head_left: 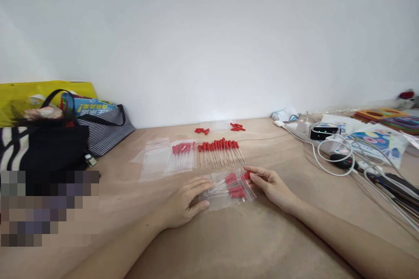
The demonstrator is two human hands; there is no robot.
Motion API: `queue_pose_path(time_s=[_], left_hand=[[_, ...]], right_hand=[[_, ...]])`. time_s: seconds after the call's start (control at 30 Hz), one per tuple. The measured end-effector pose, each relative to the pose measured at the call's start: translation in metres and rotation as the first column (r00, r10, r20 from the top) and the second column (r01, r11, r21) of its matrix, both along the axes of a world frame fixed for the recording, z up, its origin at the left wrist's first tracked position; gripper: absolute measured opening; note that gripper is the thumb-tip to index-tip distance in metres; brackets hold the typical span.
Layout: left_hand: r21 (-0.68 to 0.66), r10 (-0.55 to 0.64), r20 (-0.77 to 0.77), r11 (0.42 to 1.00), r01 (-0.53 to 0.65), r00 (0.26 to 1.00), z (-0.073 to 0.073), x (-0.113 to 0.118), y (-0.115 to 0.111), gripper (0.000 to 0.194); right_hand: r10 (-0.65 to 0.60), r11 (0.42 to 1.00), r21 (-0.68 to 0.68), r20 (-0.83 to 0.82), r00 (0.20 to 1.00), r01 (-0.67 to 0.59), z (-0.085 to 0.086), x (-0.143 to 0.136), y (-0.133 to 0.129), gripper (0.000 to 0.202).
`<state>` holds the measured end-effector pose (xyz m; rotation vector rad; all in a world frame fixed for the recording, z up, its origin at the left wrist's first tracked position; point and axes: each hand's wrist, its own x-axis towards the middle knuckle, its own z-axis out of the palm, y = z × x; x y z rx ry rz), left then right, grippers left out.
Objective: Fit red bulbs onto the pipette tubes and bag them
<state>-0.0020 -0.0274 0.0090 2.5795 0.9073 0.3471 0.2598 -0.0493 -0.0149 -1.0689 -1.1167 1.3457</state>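
Observation:
A clear zip bag (216, 202) lies on the table in front of me, its zip end towards the right. Inside are several glass droppers with red rubber bulbs (236, 190), the bulbs near the zip. My left hand (186, 200) grips the bag's left end between thumb and fingers. At the zip end, my right hand (270, 186) pinches a dropper by its red bulb (246, 175); its tube points leftward at the bag's mouth. Just beyond the bag, a row of red-bulbed droppers (221, 150) lies side by side.
Left of the row are a filled zip bag (183, 152) and flat clear bags (153, 163). Farther back are loose red bulbs (202, 131) and clear tubes (220, 127). White cables (319, 154) and a power bank (324, 132) lie right; a striped bag (106, 128) stands left.

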Motion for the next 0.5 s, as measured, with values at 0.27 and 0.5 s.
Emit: queue_pose_path(time_s=[0.27,0.5], left_hand=[[-0.001,0.011,0.024,1.000,-0.011,1.000,0.0026,0.0016,-0.0022,0.042],[-0.003,0.024,0.019,1.000,-0.024,1.000,0.0025,0.0019,-0.0006,0.043]], right_hand=[[0.042,0.999,0.001,0.275,0.961,-0.044,-0.0067,-0.0054,0.0008,0.029],[0.086,0.992,0.050,0.393,0.915,-0.115,-0.0041,-0.0072,0.0026,0.031]])
